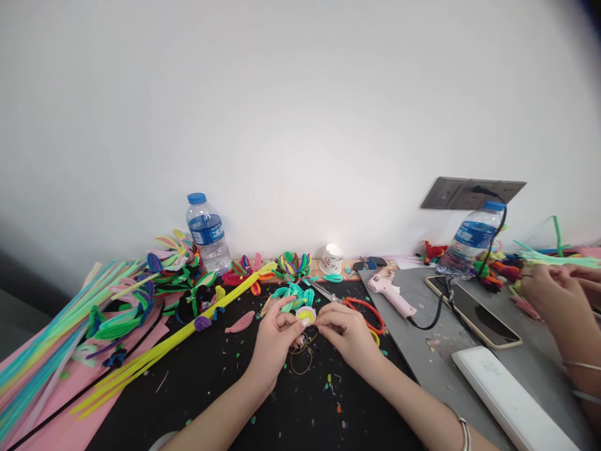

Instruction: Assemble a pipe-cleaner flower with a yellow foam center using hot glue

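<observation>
Both my hands meet over the black table mat [225, 394] near the middle. My left hand [275, 338] and my right hand [345, 332] both pinch a small coiled pipe-cleaner piece [306, 315], yellow with a pink rim, between their fingertips. Teal pipe-cleaner loops [295, 294] lie just behind it. Thin wire rings [303, 357] lie on the mat under my hands.
Long pipe cleaners [70, 338] and finished flowers [173, 269] fill the left. Two water bottles [206, 232] [472, 244], a pink glue gun [389, 294], red-handled scissors [361, 310], a phone [474, 310] and a white cup [332, 258] stand behind. Another person's hands [558, 300] work at the right.
</observation>
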A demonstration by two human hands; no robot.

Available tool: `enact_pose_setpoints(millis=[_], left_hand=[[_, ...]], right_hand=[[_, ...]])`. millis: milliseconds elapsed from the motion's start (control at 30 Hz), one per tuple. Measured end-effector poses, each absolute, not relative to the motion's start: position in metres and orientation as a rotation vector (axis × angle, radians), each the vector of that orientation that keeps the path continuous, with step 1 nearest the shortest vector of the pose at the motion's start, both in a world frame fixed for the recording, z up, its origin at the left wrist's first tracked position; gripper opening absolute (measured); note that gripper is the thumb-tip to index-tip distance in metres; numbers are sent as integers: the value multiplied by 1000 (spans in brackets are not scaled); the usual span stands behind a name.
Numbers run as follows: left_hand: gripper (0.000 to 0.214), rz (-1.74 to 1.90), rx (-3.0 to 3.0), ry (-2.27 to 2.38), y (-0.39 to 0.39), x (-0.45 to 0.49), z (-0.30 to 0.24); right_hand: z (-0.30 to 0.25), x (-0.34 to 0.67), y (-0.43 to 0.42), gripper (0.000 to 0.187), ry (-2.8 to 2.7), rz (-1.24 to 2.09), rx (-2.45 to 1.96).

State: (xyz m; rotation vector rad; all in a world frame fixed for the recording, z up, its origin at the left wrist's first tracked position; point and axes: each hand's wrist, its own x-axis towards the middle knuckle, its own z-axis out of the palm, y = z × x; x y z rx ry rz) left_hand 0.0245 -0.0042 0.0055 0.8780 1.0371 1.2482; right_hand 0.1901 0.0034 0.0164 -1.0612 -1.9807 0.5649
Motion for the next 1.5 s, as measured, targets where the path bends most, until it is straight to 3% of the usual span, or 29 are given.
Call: enact_pose_setpoints(millis=[167, 367, 500, 1033, 1500], left_hand=[[53, 1251, 896, 1024, -5, 24, 5], [60, 1240, 909, 1005, -6, 25, 6], [68, 1234, 908, 994, -6, 23, 6], [80, 1206, 957, 1004, -5, 22, 5], [83, 1188, 923, 947, -3, 21, 5]], right_hand=[[16, 189, 3, 17, -1912, 653, -1087], [11, 187, 4, 18, -1530, 1319, -1181], [14, 185, 5, 28, -1362, 1500, -1209], [25, 184, 4, 35, -1199, 1615, -1149], [24, 188, 5, 28, -1280, 1557, -1137]])
